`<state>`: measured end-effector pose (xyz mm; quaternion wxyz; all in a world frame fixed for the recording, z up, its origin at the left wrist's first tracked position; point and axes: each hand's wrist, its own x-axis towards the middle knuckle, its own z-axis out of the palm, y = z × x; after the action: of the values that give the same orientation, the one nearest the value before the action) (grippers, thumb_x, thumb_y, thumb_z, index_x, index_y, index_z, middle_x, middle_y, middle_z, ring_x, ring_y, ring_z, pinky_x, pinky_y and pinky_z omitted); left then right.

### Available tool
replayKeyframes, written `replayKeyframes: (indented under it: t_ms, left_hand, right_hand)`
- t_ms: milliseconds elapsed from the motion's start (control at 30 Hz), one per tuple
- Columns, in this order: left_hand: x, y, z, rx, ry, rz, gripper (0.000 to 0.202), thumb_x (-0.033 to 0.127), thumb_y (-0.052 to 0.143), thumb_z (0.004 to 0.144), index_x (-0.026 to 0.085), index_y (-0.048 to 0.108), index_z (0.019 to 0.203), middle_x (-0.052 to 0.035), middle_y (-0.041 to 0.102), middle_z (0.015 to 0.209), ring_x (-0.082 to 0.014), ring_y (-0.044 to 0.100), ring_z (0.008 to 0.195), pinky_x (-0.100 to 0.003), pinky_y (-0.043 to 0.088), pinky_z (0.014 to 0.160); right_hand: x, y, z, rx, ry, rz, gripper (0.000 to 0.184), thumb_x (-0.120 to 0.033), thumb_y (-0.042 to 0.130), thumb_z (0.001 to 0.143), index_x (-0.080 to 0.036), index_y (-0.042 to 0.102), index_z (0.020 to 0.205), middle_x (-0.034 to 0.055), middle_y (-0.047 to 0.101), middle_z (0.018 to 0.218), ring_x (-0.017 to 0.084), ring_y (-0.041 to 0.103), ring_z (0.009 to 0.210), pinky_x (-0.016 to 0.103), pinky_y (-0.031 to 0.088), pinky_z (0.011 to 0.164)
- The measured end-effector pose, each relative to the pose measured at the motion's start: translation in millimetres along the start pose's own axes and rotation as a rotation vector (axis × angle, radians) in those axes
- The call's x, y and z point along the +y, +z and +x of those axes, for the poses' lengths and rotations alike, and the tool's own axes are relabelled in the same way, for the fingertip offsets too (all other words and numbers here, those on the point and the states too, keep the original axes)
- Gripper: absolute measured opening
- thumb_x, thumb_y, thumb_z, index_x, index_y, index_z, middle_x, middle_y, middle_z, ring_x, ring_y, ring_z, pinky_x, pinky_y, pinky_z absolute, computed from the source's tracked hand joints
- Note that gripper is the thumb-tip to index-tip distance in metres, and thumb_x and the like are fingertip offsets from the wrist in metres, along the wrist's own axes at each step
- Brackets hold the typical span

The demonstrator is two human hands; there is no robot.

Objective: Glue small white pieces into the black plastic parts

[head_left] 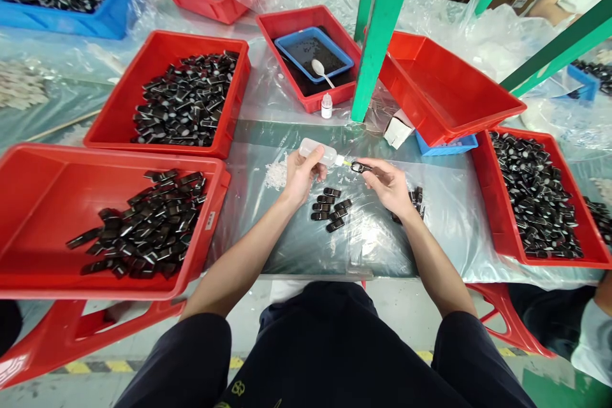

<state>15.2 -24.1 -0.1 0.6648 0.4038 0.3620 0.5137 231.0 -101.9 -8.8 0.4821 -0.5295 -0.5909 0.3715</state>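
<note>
My left hand (302, 172) is closed around a translucent white squeeze bottle (317, 150), tilted on its side with its narrow yellowish tip pointing right. In my right hand (386, 183) a small black clip-like part (359, 167) is pinched between thumb and fingers. The bottle's tip meets or nearly meets the part; I cannot tell if they touch. Below my hands, several matching black parts (335, 209) lie on the plastic-covered table (296, 248). More black parts (419, 199) sit partly hidden behind my right wrist. Small white bits (276, 174) are heaped beside my left hand.
Red bins of black parts stand at left (33, 217), behind it (119, 102) and at right (502, 229). A red tray (268, 29) holds a blue tray and a white spoon (321, 70). A small bottle (326, 107) stands near a green post (370, 64). Other people are at the right.
</note>
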Motion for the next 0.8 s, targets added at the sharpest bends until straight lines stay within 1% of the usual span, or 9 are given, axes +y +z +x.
replayKeyframes:
  t_ms: [167,300,400,600,800]
  left_hand:
    - [0.4,0.7,0.1,0.000,-0.001,-0.005,0.055,0.066,0.101,0.067,0.019,0.075,0.078,0.0023,0.059,0.055,-0.0109,0.052,0.045,-0.026,0.037,0.043]
    - [0.8,0.4,0.4,-0.005,-0.002,-0.014,0.058,0.069,0.102,0.065,0.019,0.075,0.077,0.0018,0.060,0.055,-0.0106,0.052,0.044,-0.025,0.037,0.042]
    - [1.3,0.0,0.4,-0.007,0.001,-0.018,0.060,0.070,0.103,0.063,0.018,0.075,0.077,0.0022,0.060,0.055,-0.0101,0.051,0.044,-0.025,0.037,0.041]
    - [1.6,0.2,0.1,0.017,0.010,0.004,0.055,0.064,0.102,0.064,0.018,0.074,0.076,0.0019,0.062,0.056,-0.0100,0.052,0.044,-0.025,0.037,0.041]
    - [2.1,0.9,-0.4,0.015,0.013,-0.006,0.055,0.065,0.103,0.063,0.018,0.075,0.075,0.0018,0.061,0.055,-0.0102,0.051,0.044,-0.025,0.036,0.041]
  right_hand:
    - [-0.2,1.7,-1.1,0.040,-0.012,-0.011,0.046,-0.067,0.078,0.102,-0.030,0.086,0.127,0.0062,0.078,0.099,0.019,0.061,0.070,0.038,0.057,0.065]
    - [1.2,2.0,-1.4,0.050,-0.025,-0.007,0.043,-0.065,0.079,0.102,-0.029,0.087,0.126,0.0059,0.078,0.097,0.019,0.061,0.070,0.038,0.058,0.064]
    - [2.5,1.5,-1.3,0.045,-0.047,-0.008,0.043,-0.064,0.079,0.103,-0.030,0.087,0.126,0.0056,0.078,0.096,0.018,0.060,0.069,0.037,0.057,0.063]
    - [3.6,0.9,-1.3,0.043,-0.089,-0.022,0.043,-0.066,0.076,0.104,-0.031,0.087,0.126,0.0062,0.082,0.107,0.017,0.059,0.068,0.036,0.056,0.063]
    - [4.0,0.8,-1.4,0.042,-0.072,-0.050,0.044,-0.067,0.076,0.104,-0.031,0.087,0.127,0.0066,0.082,0.106,0.018,0.062,0.070,0.038,0.058,0.065]
